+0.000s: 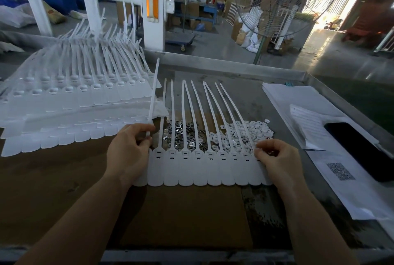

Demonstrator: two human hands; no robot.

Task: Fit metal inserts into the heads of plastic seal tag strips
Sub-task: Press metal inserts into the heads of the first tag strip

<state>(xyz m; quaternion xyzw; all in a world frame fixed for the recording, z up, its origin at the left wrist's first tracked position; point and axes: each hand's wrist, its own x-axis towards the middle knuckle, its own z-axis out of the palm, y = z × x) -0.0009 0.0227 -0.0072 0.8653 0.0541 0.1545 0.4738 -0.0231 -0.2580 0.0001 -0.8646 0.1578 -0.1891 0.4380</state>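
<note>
A joined sheet of seal tags (210, 170) lies flat on the brown cardboard (187, 211) in front of the person, its heads in one row and its long tails pointing away. The left hand (128, 149) holds the left end of the sheet and pinches one thin tail (154, 94) between thumb and fingers, so this tail stands up above the others. The right hand (277, 158) has its fingers curled at the right end of the row; it seems to pinch the edge there, but I cannot tell if a small piece is inside the fingers.

The sheet looks light and bendy (the tails already curve by themselves), so I judge it is better to hold it at the wide flat tag part, not at the tails, which will flop. The metal inserts (181, 134) are tiny and shiny, probably slippery, and need a fingertip pinch.

I count about nine or ten heads in this sheet, the ends being covered by the hands. The inserts and the white caps (241, 134) beside them are loose heaps, too many to count. At the left lie several more sheets in a stack (74, 98)
</note>
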